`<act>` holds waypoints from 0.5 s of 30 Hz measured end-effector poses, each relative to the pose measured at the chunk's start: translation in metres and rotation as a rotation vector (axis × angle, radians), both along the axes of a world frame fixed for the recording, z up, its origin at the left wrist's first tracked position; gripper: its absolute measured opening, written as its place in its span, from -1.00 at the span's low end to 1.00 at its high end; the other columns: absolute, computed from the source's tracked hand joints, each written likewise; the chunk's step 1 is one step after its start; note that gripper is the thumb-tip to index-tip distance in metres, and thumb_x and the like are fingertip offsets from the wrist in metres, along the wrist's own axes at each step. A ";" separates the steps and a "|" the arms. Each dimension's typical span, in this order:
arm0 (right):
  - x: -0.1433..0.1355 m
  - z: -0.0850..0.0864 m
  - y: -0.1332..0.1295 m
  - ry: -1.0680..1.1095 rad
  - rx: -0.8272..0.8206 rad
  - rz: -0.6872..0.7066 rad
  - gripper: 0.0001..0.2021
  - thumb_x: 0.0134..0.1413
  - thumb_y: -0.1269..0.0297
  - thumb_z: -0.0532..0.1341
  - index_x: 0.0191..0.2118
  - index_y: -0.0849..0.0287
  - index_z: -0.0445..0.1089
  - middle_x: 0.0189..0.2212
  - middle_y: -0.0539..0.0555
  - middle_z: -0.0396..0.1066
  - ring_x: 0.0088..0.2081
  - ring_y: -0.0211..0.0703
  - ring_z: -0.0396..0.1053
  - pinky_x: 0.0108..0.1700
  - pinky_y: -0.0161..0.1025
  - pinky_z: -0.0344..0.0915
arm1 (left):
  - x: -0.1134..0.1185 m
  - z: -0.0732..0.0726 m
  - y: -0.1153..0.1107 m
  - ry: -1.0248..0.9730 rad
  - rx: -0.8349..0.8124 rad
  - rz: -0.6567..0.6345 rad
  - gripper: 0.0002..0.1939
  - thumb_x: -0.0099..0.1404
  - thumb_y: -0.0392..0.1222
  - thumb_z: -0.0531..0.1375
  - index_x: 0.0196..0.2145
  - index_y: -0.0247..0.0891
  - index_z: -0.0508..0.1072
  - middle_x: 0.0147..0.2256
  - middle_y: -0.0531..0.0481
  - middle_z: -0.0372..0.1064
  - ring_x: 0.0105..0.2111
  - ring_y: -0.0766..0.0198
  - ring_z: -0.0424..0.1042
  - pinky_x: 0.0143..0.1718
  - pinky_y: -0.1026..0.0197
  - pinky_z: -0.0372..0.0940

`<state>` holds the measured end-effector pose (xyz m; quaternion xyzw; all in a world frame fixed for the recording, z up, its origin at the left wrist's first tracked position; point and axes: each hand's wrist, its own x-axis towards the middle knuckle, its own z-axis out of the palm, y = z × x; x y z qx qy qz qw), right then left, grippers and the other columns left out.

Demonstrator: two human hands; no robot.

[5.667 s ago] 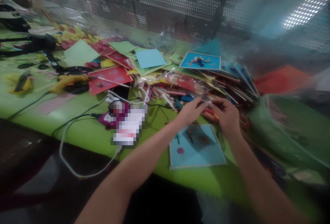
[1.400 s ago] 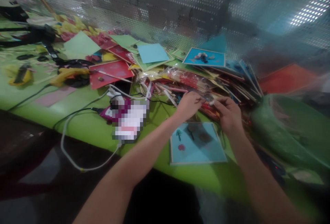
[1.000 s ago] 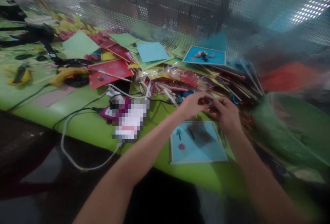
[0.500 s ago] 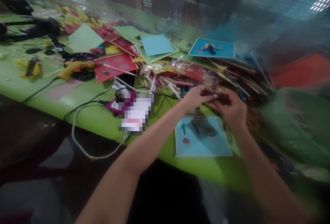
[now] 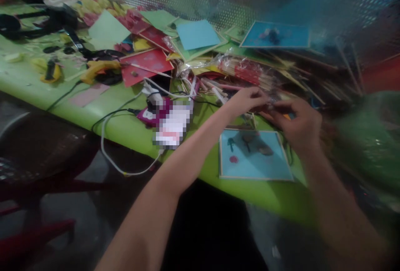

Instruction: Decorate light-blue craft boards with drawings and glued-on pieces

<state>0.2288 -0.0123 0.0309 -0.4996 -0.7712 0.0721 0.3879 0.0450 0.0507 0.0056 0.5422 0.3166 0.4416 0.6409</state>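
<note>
Small pale piece (image 5: 270, 106), blurred, material unclear, pinched in the fingers of the right hand (image 5: 302, 123). Left hand (image 5: 248, 100) curled right up to it, fingers bent; whether gripping too, not to be made out in this blur. Just below both, flat on the glossy green surface (image 5: 265, 198), a smooth light-blue panel (image 5: 256, 169) with thin pale rim. Behind, crinkled clear wrapping (image 5: 229, 60), glinting.

Against half a second ago: everything higher in view, wrists further apart, piece still between the hands.

Counted: two hands; on the near panel, four shapes, one leafy green, one round red, one dark and stalked, one stone-like oval; farther back, one red panel (image 5: 146, 69), one deeper-blue panel (image 5: 292, 37).
</note>
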 end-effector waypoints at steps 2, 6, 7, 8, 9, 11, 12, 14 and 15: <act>-0.006 0.002 -0.005 0.057 -0.053 0.035 -0.92 0.19 0.21 0.37 -0.19 0.00 0.58 -0.23 0.13 0.59 -0.17 0.11 0.53 -0.08 0.01 0.42 | -0.005 0.005 -0.001 -0.025 0.003 0.116 -0.81 0.40 -0.22 0.25 -0.38 -0.30 0.40 -0.45 0.06 0.41 -0.48 0.44 0.35 -0.36 0.32 0.24; -0.024 0.002 -0.018 0.061 -0.216 0.232 -0.93 0.11 0.26 0.41 -0.25 0.03 0.59 -0.26 0.07 0.61 -0.20 0.03 0.55 -0.12 -0.07 0.43 | -0.013 0.011 -0.001 -0.054 0.012 0.300 -0.75 0.47 -0.14 0.20 -0.38 -0.27 0.35 -0.44 0.09 0.36 -0.48 0.46 0.29 -0.39 0.35 0.19; -0.028 0.002 -0.021 0.022 -0.252 0.280 -0.94 0.10 0.26 0.42 -0.27 0.03 0.60 -0.30 0.05 0.60 -0.25 -0.01 0.54 -0.17 -0.10 0.43 | -0.014 0.012 -0.001 -0.051 0.015 0.320 -0.75 0.48 -0.14 0.19 -0.38 -0.26 0.35 -0.43 0.09 0.35 -0.47 0.45 0.29 -0.39 0.35 0.18; -0.032 0.001 -0.023 -0.022 -0.280 0.321 -0.94 0.09 0.26 0.42 -0.28 0.03 0.60 -0.33 0.04 0.59 -0.30 -0.05 0.52 -0.21 -0.13 0.41 | -0.015 0.012 -0.001 -0.048 0.018 0.331 -0.75 0.48 -0.14 0.19 -0.37 -0.26 0.35 -0.43 0.09 0.34 -0.46 0.45 0.29 -0.38 0.35 0.18; -0.035 0.000 -0.025 -0.063 -0.305 0.355 -0.95 0.10 0.26 0.41 -0.29 0.03 0.60 -0.34 0.03 0.58 -0.33 -0.08 0.50 -0.24 -0.15 0.39 | -0.015 0.011 -0.001 -0.047 0.025 0.332 -0.74 0.48 -0.14 0.19 -0.37 -0.26 0.34 -0.43 0.08 0.34 -0.45 0.44 0.29 -0.38 0.34 0.17; -0.040 -0.002 -0.026 -0.126 -0.330 0.408 -0.97 0.11 0.27 0.40 -0.30 0.05 0.60 -0.33 0.05 0.57 -0.33 -0.10 0.49 -0.26 -0.17 0.37 | -0.015 0.010 -0.002 -0.059 0.046 0.311 -0.75 0.48 -0.14 0.18 -0.37 -0.25 0.33 -0.42 0.07 0.33 -0.46 0.44 0.27 -0.39 0.32 0.16; -0.041 -0.004 -0.027 -0.152 -0.337 0.422 -0.98 0.12 0.28 0.39 -0.30 0.06 0.60 -0.33 0.05 0.56 -0.33 -0.10 0.49 -0.27 -0.18 0.37 | -0.015 0.009 -0.002 -0.066 0.059 0.297 -0.75 0.48 -0.14 0.18 -0.37 -0.25 0.33 -0.42 0.06 0.33 -0.46 0.44 0.27 -0.39 0.31 0.16; -0.043 -0.007 -0.026 -0.198 -0.347 0.435 -0.98 0.14 0.29 0.38 -0.29 0.07 0.59 -0.33 0.06 0.55 -0.34 -0.11 0.48 -0.28 -0.18 0.35 | -0.014 0.009 -0.004 -0.069 0.073 0.280 -0.75 0.48 -0.15 0.18 -0.38 -0.24 0.32 -0.41 0.04 0.34 -0.46 0.42 0.26 -0.40 0.29 0.14; -0.043 -0.009 -0.026 -0.220 -0.349 0.442 -0.97 0.15 0.29 0.37 -0.29 0.07 0.59 -0.34 0.07 0.54 -0.34 -0.10 0.47 -0.28 -0.18 0.34 | -0.015 0.010 -0.005 -0.064 0.075 0.281 -0.75 0.48 -0.16 0.18 -0.38 -0.24 0.32 -0.41 0.03 0.35 -0.46 0.42 0.26 -0.40 0.28 0.13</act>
